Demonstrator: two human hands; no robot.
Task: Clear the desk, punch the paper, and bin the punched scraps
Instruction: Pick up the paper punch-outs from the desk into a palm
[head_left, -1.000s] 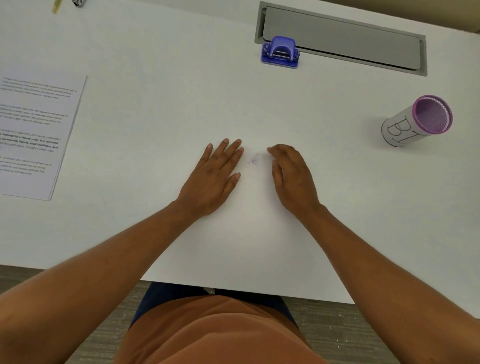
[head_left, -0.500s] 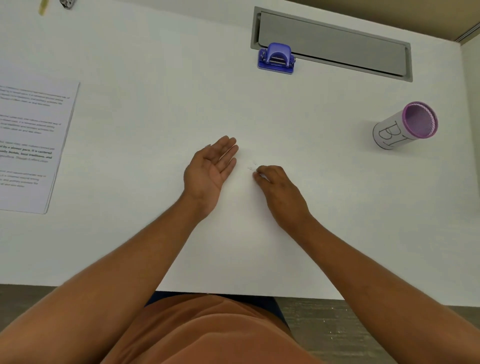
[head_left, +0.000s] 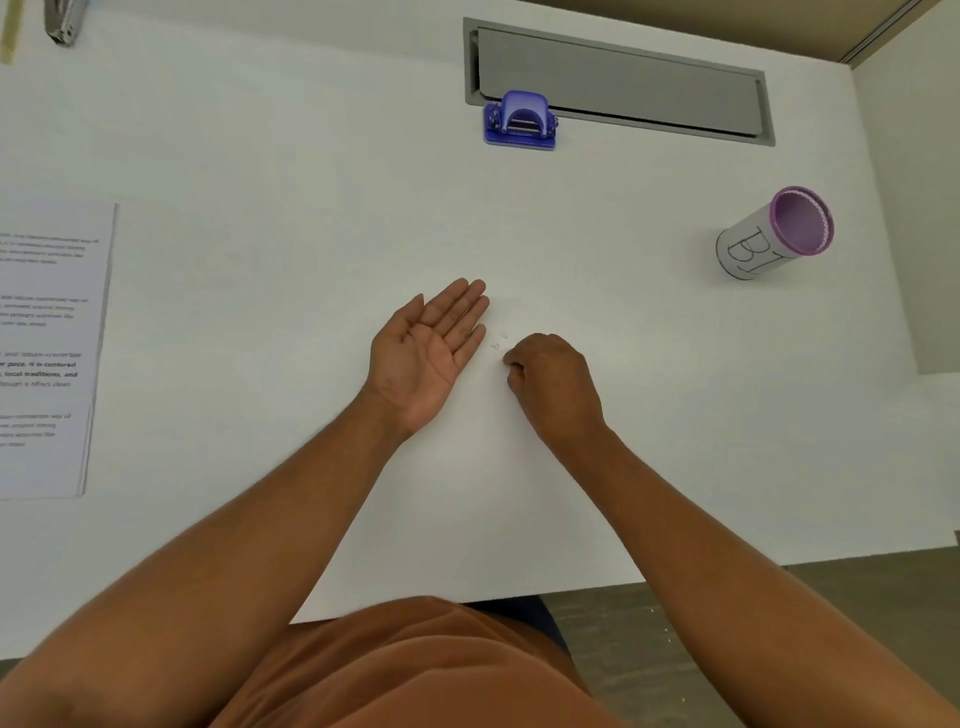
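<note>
Few tiny white scraps (head_left: 500, 340) are seen on the desk (head_left: 311, 182), between both hands. Left hand (head_left: 426, 353) is laid palm-up, empty; right hand (head_left: 553, 384), nearer, is curled, possibly pinching one. Bin (head_left: 774, 234) is set far right.

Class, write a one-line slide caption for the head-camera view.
Left hand open palm-up beside tiny paper scraps that the right hand gathers; hole punch and bin behind.

Desk (head_left: 311, 171) bare betw. hole punch (head_left: 520, 120) and desk's near edge, exc. both hands mid-way. Right of punch: bin cup (head_left: 774, 234), wide gap betw. Far left of punch: paper stack (head_left: 49, 348), stapler (head_left: 62, 21) in far corner.
</note>
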